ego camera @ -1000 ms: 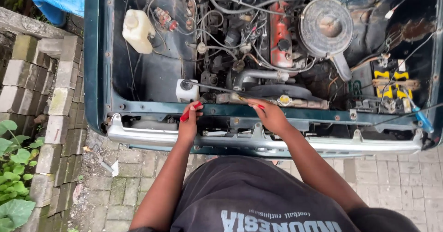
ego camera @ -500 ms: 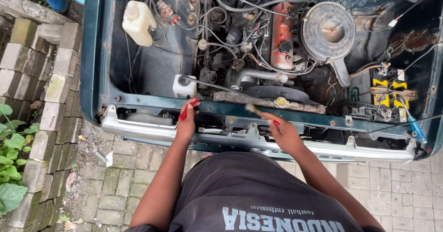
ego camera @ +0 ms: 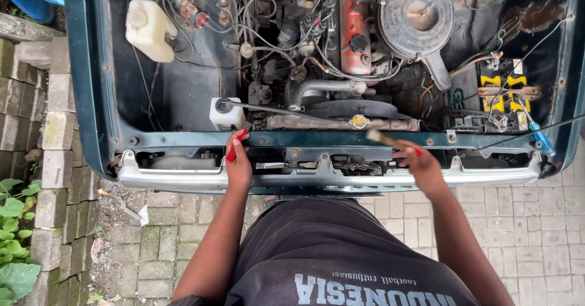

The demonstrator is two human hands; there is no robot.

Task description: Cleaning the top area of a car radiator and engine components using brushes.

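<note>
Both hands are working at the front edge of the open engine bay of a dark green old car. The left hand (ego camera: 239, 163) is resting on the green painted metal front crossbar (ego camera: 304, 139), and its fingers are closing around a small red-handled tool (ego camera: 234, 148), which is standing almost upright just below the small white plastic reservoir with black cap (ego camera: 226, 114). The right hand (ego camera: 421, 167) is gripping a thin tool with a red handle and a pale blurred tip (ego camera: 382, 138); this tool is pointing to the left over the crossbar, near the brass-coloured round radiator cap (ego camera: 359, 121). I cannot tell if the tip is touching the metal. Under both hands the dented chrome metal bumper (ego camera: 170, 178) is running across the car. Farther back, the round grey metal air cleaner (ego camera: 415, 15) is sitting beside the red painted engine cover (ego camera: 354, 26). At the right side a black battery with yellow caps (ego camera: 506, 96) is standing, and a blue-handled screwdriver (ego camera: 540, 137) is lying just beside it.
</note>
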